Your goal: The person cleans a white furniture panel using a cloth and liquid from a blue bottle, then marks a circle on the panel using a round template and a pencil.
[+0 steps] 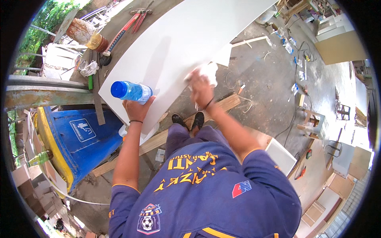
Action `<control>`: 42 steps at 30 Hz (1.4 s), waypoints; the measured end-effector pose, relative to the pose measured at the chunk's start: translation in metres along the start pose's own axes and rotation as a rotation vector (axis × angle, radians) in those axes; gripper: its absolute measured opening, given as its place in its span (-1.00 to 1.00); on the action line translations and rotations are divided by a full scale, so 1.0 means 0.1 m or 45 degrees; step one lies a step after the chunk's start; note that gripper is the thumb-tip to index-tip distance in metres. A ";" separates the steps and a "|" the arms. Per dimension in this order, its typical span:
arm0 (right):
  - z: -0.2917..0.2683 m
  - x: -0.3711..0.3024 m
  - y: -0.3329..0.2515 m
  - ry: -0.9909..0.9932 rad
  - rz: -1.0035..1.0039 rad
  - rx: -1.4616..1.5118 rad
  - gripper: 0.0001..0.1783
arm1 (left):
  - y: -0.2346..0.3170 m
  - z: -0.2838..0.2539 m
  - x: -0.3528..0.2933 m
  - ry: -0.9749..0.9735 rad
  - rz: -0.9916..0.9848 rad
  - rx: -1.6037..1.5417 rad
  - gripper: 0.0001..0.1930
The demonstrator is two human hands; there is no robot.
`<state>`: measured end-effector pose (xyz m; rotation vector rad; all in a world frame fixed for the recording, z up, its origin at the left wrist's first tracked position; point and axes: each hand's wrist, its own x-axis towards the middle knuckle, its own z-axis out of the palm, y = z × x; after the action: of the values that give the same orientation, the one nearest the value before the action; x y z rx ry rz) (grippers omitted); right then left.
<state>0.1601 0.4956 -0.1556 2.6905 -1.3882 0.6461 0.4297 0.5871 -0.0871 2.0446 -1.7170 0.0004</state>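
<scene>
A clear plastic bottle (133, 92) with a blue cap stands out from my left hand (137, 108), whose fingers are wrapped round its lower part. It is over the near left part of a large white panel (166, 51). At the panel's right edge, my right hand (201, 88) is closed on a white cloth (209, 73) that bunches out past the fingers. That hand is a little smeared by motion. Whether the cloth touches the panel I cannot tell for sure.
A blue and yellow bin (87, 139) stands at the left, beside a metal rail (47, 97). Red-handled cutters (127, 29) and a rusty tin (81, 33) lie beyond the panel. A wooden plank (226, 104) crosses the floor near my feet. Cables and litter lie on the right.
</scene>
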 end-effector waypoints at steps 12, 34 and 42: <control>-0.04 0.13 0.42 0.262 0.128 0.556 -0.69 | -0.04 0.03 -0.04 0.097 -0.033 -0.013 -0.30; -0.21 0.38 0.84 0.326 0.256 0.731 -0.78 | -0.02 0.06 0.01 0.013 -0.104 -0.142 -0.19; -0.24 0.64 1.46 0.245 0.054 0.606 -0.67 | -0.01 0.04 -0.02 0.025 -0.113 -0.079 -0.19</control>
<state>0.0697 0.3650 -0.1308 2.8302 -1.3880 1.3539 0.4287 0.5878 -0.0918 2.0668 -1.5930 -0.0606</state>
